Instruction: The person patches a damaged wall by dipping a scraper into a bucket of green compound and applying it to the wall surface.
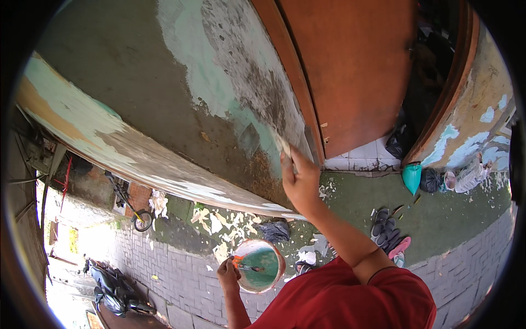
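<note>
My right hand (300, 178) is closed around a pale, narrow tool (282, 143), which looks like a paintbrush but is blurred. Its far end meets the patchy wall (249, 115), where mint-green paint borders white and bare grey areas. Lower down, my left hand (228, 274) is closed beside the rim of a round bucket (280, 264) with green liquid inside. An orange-handled tool (239, 261) runs from that hand over the bucket's opening, its dark end above the liquid. Whether the fingers also grip the bucket is hidden.
A brown door (356, 77) stands right of the wall. Paint flakes (211, 219) and a black plastic bag (274, 231) lie near the wall's foot. Footwear (386, 233), a green bag (412, 178) and other bags lie to the right. A motorcycle (112, 285) is parked at lower left.
</note>
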A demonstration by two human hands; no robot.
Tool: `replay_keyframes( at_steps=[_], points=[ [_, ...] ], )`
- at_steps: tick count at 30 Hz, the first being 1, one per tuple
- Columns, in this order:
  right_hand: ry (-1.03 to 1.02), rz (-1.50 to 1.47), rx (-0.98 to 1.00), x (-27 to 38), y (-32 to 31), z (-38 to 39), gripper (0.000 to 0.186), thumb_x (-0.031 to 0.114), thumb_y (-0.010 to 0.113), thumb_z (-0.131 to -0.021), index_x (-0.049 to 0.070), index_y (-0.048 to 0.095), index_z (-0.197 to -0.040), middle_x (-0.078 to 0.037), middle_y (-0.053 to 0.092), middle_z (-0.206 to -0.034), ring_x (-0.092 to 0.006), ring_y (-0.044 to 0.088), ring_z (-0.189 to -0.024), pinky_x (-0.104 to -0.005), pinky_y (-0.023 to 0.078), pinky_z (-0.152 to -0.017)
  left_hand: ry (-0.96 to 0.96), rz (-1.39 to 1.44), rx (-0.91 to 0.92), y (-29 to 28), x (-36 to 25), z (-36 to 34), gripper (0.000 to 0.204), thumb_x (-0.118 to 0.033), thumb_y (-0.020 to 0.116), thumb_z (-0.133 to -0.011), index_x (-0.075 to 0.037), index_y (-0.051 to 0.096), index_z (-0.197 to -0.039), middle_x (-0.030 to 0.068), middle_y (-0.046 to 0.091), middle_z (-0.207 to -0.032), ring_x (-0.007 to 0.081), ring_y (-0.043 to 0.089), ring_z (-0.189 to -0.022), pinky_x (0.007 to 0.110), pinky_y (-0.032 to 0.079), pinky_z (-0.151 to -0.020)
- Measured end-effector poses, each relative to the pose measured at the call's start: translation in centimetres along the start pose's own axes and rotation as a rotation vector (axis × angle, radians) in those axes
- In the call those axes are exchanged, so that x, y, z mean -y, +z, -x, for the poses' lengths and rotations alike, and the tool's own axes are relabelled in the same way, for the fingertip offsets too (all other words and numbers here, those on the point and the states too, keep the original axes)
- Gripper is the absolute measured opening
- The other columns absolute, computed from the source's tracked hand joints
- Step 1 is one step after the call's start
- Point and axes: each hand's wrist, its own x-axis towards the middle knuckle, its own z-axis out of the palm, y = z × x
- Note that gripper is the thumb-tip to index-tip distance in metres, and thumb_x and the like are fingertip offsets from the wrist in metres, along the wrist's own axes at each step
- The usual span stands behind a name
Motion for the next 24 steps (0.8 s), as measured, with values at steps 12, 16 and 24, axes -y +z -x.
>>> replay_keyframes(
  at_steps=[12,16,24],
  points=[
    [-0.260,0.100,0.021,-1.0,6.2,-1.6,0.040,0.000,0.059,-0.089,0.003,0.055,-0.129,-0.023,0.060,-0.125,-0.0375,0.060,-0.113,-0.0405,0.055,-0.092,0.014,0.008,-0.005,-0.2,0.6,0.6,0.023,-0.015,0.051,-0.099,0.003,0.065,-0.105,-0.0061,0.037,-0.058,0.0027,0.029,-0.041,0.023,0.024,-0.038],
    [-0.301,0.099,0.151,1.8,4.7,0.8,0.041,0.001,0.060,-0.088,-0.001,0.053,-0.129,-0.024,0.061,-0.122,-0.0380,0.062,-0.110,-0.0416,0.055,-0.089,-0.007,0.006,-0.019,-0.4,1.3,0.5,0.024,-0.015,0.051,-0.098,0.004,0.065,-0.104,-0.0060,0.037,-0.057,0.0028,0.029,-0.041,0.023,0.024,-0.038],
    [-0.286,0.042,0.038,1.9,2.5,2.0,0.047,0.000,0.061,-0.089,0.005,0.051,-0.134,-0.023,0.062,-0.121,-0.0371,0.064,-0.107,-0.0388,0.057,-0.085,0.006,-0.015,0.006,0.6,0.1,0.6,0.025,-0.016,0.051,-0.099,0.004,0.065,-0.105,-0.0061,0.037,-0.058,0.0030,0.030,-0.041,0.023,0.024,-0.038]
  ],
)
